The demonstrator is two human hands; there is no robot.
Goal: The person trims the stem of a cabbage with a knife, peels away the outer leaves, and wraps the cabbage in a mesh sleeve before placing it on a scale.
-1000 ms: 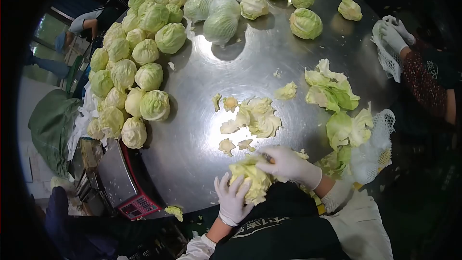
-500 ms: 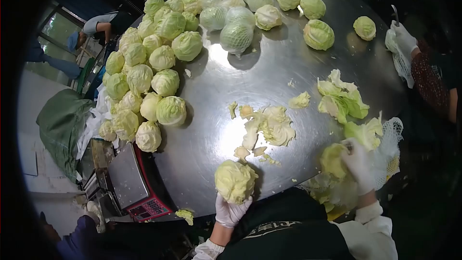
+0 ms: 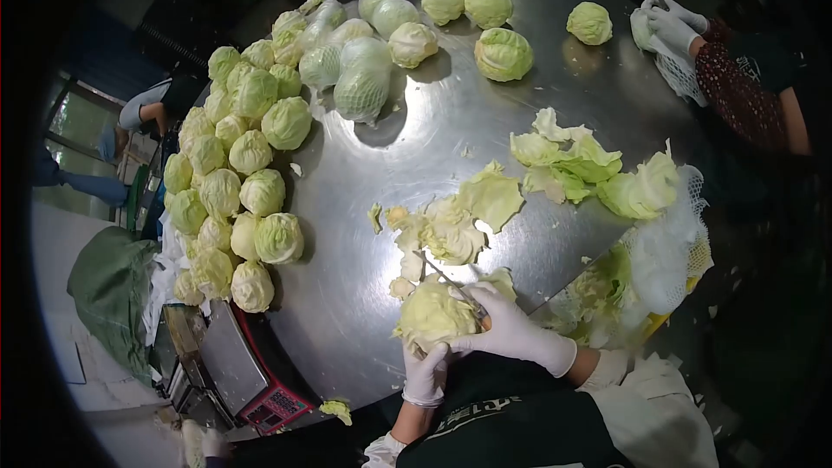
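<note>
A pale green cabbage is at the near edge of the metal table. Gloved in white, my left hand cups it from below. My right hand, also gloved, grips a knife whose thin blade extends over the top of the cabbage; the thumb rests against the cabbage's near side. Most of the knife handle is hidden by the fingers. Just beyond lie trimmed cabbage leaves and small scraps, with a larger loose leaf beside them.
Many cabbages are piled at left, several net-wrapped ones behind. A red scale stands near left. Outer leaves and white foam nets lie at right. A co-worker's gloved hands hold a cabbage and a tool.
My right hand has come from the right side to the cabbage, and a knife now shows in it. Another loose leaf lies beyond the scraps. The whole view has shifted.
</note>
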